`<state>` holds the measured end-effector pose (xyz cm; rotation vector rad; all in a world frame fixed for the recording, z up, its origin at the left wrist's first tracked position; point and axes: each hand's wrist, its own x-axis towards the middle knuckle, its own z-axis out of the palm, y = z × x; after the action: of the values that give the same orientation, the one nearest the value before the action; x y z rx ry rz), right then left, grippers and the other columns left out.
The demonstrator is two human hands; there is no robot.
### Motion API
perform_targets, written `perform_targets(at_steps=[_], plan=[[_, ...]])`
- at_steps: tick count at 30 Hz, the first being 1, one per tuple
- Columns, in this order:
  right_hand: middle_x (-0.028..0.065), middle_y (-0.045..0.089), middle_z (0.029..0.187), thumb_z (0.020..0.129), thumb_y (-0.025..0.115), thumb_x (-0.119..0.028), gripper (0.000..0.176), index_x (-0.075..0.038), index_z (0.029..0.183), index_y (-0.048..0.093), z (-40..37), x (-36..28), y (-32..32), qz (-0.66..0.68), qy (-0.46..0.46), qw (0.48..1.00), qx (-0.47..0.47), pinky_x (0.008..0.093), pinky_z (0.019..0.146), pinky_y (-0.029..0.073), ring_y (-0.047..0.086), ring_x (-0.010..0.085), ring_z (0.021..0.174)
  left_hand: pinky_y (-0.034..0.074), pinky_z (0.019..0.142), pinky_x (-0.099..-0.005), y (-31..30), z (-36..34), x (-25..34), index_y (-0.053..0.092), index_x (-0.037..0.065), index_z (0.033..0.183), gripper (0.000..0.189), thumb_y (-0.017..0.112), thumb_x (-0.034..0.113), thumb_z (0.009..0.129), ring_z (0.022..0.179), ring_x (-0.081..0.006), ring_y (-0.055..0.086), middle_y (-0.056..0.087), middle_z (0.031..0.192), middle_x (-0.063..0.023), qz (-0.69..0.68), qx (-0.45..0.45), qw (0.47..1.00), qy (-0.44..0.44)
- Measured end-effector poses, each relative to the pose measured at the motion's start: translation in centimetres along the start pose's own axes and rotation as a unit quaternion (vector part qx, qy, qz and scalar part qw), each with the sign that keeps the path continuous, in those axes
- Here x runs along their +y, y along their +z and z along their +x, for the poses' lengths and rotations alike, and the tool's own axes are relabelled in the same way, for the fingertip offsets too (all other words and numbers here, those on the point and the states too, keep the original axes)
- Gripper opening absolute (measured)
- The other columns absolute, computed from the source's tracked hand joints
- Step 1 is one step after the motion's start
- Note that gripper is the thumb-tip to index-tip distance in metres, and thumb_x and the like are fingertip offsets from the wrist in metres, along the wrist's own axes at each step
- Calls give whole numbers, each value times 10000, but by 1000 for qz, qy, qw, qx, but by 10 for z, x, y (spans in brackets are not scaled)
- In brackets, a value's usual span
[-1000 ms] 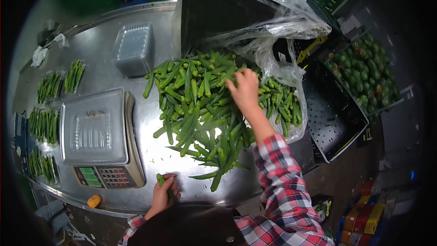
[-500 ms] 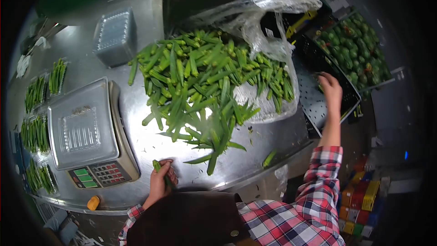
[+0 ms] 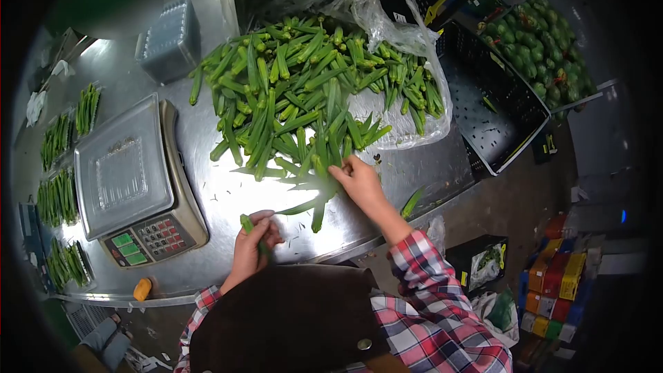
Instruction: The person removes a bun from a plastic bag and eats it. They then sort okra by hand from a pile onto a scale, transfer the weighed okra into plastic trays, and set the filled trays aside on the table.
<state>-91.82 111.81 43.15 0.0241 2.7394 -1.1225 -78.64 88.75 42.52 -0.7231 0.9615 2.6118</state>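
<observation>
A large heap of green okra (image 3: 276,97) lies on the steel table, partly on a clear plastic bag (image 3: 414,135). My left hand (image 3: 253,243) is closed around okra (image 3: 246,223) near the table's front edge; how many pods it holds is hidden. At the front of the heap, my right hand (image 3: 359,183) has its fingertips pinched on an okra pod, partly covered by the fingers. A weighing scale with a clear plastic tray (image 3: 123,166) on it stands left of the heap.
Okra-filled trays (image 3: 56,197) line the table's left side. A stack of clear trays (image 3: 168,41) stands behind the scale. Right of the table are a black crate (image 3: 511,148) with a pod inside and a crate of round green produce (image 3: 535,48). A yellow object (image 3: 142,289) lies at the front edge.
My right hand has come from over the black crate leftward to the front of the heap. My left hand still holds okra and has shifted slightly. The camera view has moved a little.
</observation>
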Motion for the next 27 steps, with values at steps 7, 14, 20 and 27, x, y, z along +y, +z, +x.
perform_targets(at_steps=[7,14,20,27], plan=[[148,581,676,776,642,-239,263,16,797,581,-30,-26,-33,-25,-62,997,36,351,551,437,554,268,593,358,989,-305,25,-4,-5,409,9,1271,436,541,118,870,1120,-201,489,522,1185,-116,167,-107,979,56],[151,617,662,801,613,-382,381,-1,802,583,-72,-23,12,-21,-6,998,-62,365,573,479,619,287,603,476,781,-325,23,2,-26,510,22,1086,238,560,81,861,827,-172,588,591,854,-70,71,-94,990,-84],[137,586,608,779,630,-346,343,-9,770,569,-72,7,53,-76,-80,993,-43,382,551,476,602,294,578,498,772,-358,-14,12,-37,497,20,1095,243,550,66,863,847,-188,590,569,903,-82,16,-108,993,-54],[85,593,726,927,480,-184,260,43,1036,545,-75,-19,23,378,94,893,-227,259,537,518,619,164,637,476,824,-340,21,-4,-19,448,32,1177,308,517,33,876,954,-186,560,546,1043,-92,-5,-65,996,-60]])
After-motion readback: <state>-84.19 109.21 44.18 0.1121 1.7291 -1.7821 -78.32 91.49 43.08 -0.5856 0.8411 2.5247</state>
